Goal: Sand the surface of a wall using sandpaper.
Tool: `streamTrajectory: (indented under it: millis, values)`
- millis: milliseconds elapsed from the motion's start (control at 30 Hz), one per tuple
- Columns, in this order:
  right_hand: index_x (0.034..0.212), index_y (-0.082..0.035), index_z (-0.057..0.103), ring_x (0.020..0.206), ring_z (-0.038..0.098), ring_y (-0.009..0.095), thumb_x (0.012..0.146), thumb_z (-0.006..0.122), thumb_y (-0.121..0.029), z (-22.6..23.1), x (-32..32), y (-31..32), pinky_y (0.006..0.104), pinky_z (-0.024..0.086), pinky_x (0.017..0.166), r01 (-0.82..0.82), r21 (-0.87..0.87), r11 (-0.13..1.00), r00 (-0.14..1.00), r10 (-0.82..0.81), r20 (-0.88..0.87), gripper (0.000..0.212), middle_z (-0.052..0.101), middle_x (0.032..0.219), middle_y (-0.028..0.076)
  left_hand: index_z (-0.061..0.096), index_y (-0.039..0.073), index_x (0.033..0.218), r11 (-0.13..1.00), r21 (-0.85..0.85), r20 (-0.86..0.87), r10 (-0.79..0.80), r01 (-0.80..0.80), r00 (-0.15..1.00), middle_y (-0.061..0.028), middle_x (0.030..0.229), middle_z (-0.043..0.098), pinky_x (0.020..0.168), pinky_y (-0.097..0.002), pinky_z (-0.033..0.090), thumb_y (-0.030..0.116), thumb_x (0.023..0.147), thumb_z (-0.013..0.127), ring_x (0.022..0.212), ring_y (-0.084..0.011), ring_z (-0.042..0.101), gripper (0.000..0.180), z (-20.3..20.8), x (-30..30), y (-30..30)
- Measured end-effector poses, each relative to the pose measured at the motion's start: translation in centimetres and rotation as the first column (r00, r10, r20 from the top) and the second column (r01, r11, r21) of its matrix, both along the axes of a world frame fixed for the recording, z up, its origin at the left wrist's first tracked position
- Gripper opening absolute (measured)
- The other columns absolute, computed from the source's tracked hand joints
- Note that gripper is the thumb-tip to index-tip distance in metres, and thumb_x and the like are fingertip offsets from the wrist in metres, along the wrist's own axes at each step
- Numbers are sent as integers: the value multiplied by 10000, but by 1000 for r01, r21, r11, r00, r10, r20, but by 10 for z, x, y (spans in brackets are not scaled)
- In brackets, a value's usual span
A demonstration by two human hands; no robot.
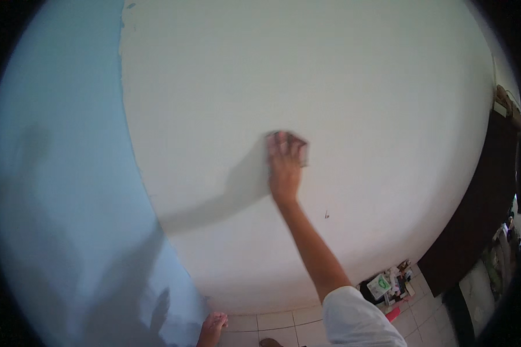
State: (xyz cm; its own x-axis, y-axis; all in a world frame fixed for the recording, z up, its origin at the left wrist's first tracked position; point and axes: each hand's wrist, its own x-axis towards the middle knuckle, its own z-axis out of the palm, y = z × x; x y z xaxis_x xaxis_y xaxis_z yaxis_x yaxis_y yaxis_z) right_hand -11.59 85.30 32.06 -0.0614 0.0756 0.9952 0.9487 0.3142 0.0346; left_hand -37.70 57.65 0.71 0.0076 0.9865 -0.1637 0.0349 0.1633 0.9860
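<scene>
My right hand (284,168) is raised against the white wall (359,115), its arm stretched up from the lower right. Under its fingers a flat, dark-edged brownish piece (303,152), perhaps sandpaper, is pressed to the wall; motion blur hides its surface. Low at the left, my left hand (216,321) hangs near the foot of the wall, close to where the white meets the blue wall (58,104). Its fingers are curled in, and nothing shows in them.
A small dark mark (327,214) is on the wall right of my forearm. Various small items, among them a white-and-green box (379,285), lie on the tiled floor (275,321) at the lower right. A dark brown panel (474,214) stands along the right side.
</scene>
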Motion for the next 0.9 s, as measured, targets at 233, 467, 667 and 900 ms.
streamTrajectory:
  millis: [233,467,667,900]
  values:
    - [1323,-171,568,1302,444,342,860,539,-124,-148,36,-7,528,298,1121,-148,-283,948,966,199,163,467,491,1419,47,611,61,1074,994,-15,-44,106,-106,993,-80,999,635,847,-390,439,428,960,516,934,-194,599,396,24,-7,-6]
    - [1396,-81,486,1413,304,346,877,483,30,16,91,3,472,178,1174,33,122,992,903,23,-430,530,388,1500,135,592,69,1097,895,-343,-47,288,-286,957,-73,1026,613,831,-353,440,421,966,505,927,-178,589,386,-19,-60,25]
    - [1422,-206,449,1336,384,327,885,498,-154,-69,-45,25,479,310,1111,-94,-276,956,950,169,262,542,361,1506,103,592,52,1020,957,-208,93,223,-200,970,-68,874,634,696,-303,496,301,963,538,734,-167,634,261,13,-20,90]
    - [1291,-130,565,1215,502,280,849,552,-120,-269,93,18,443,378,1070,-40,-407,913,979,117,165,442,527,1361,16,590,60,1099,999,21,-24,-47,48,999,-65,996,626,819,-328,455,379,961,521,881,-180,615,355,59,-22,75]
